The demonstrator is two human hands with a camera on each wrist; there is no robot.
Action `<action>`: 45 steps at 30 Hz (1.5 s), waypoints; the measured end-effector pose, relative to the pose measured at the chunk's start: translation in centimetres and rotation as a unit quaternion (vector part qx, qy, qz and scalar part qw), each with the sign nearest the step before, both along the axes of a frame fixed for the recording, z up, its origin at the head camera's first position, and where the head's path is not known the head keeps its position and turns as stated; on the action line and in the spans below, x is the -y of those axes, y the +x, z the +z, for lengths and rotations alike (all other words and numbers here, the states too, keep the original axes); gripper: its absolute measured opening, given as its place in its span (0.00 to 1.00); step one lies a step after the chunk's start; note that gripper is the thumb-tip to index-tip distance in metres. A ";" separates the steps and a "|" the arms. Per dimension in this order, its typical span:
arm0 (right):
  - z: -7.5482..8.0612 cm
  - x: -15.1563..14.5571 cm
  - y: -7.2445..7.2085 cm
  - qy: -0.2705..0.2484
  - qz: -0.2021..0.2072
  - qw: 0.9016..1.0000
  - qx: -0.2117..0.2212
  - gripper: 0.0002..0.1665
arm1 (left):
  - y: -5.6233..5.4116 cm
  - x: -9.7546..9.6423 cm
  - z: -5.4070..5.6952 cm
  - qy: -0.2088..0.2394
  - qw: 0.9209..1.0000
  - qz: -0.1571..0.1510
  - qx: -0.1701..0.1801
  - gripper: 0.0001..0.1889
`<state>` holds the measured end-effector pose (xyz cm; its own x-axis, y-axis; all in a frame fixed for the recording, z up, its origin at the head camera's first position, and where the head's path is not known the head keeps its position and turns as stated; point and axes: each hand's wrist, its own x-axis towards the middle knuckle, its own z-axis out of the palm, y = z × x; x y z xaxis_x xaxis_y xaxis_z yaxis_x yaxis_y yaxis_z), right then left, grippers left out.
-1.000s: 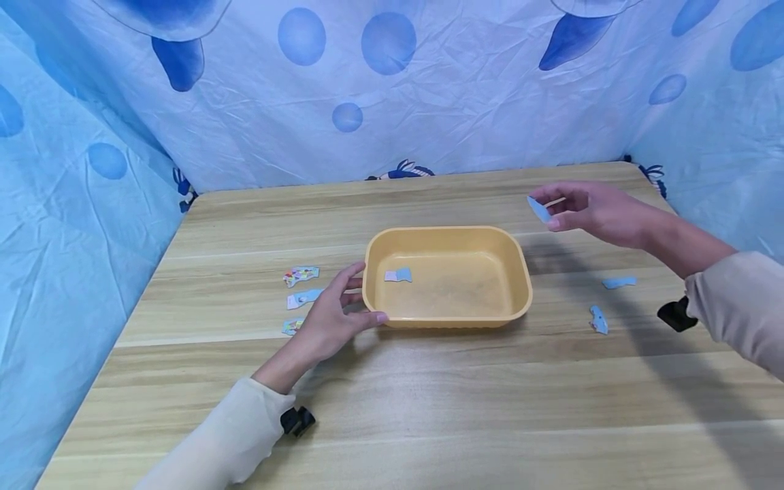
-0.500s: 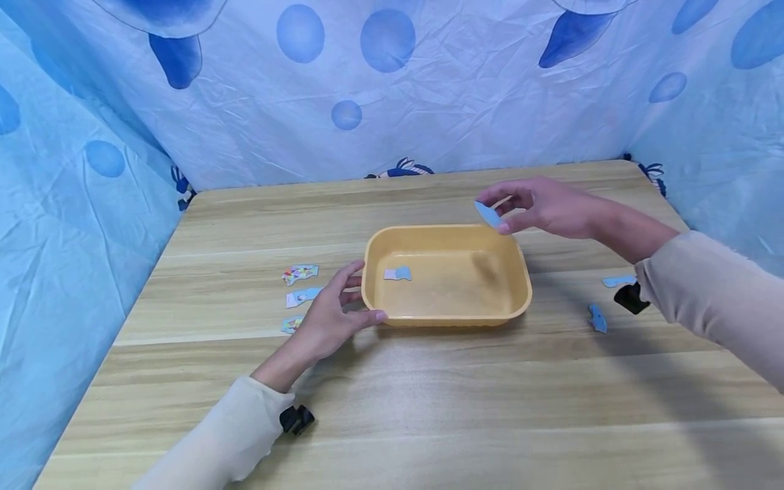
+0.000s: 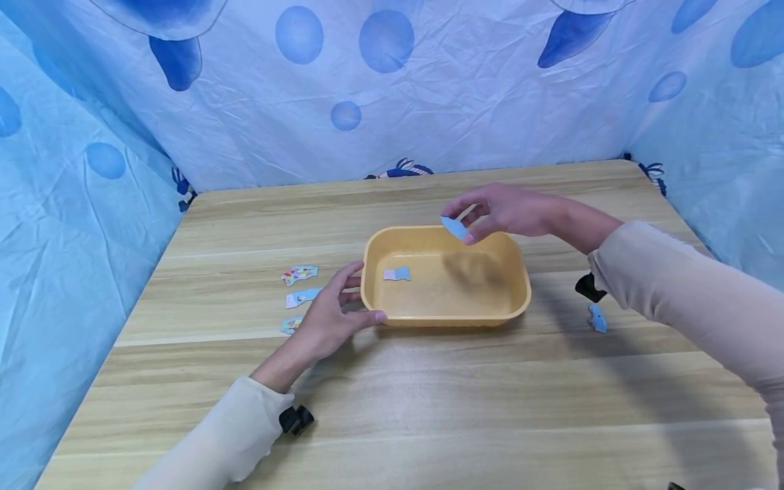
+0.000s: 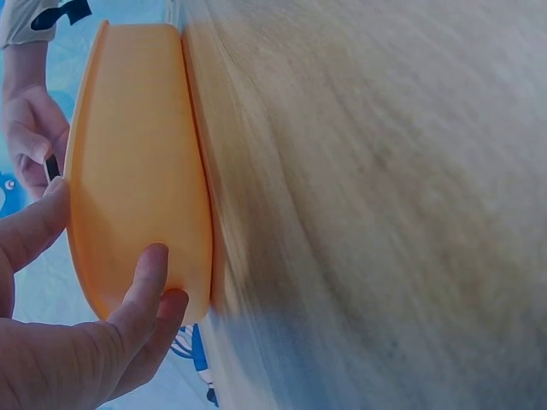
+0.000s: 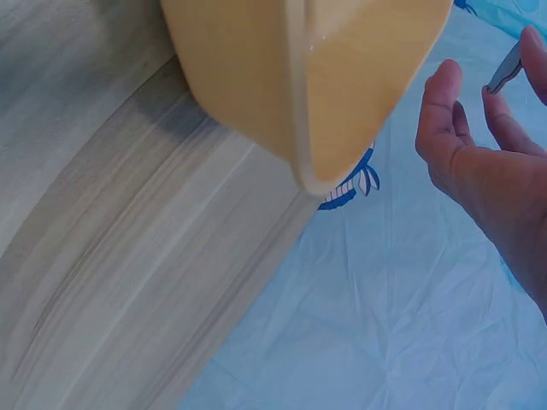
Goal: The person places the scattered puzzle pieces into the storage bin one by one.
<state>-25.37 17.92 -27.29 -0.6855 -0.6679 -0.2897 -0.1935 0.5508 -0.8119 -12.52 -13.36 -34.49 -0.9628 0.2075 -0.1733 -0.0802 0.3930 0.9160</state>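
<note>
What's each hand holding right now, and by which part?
The right hand pinches a blue piece by opposite edges; the left hand holds the tray at its left end.

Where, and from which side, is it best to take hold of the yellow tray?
Probably by the rim of the yellow tray, at its two short ends, coming from left and right: it sits upright, and its raised walls suit a thumb at the rim with fingers against the outside. The left hand holds one end so.
</note>
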 end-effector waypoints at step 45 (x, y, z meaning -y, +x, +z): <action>-2.6 7.7 0.6 0.131 0.004 0.991 0.015 0.34 | -0.1 0.0 -0.1 -0.004 1.000 -0.005 -0.002 0.49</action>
<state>-24.72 10.24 -29.87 -0.6694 -0.5724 -0.4736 -0.1773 0.7422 -0.6463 -12.59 -13.41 -34.59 -0.9613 0.2150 -0.1722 -0.0736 0.4019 0.9127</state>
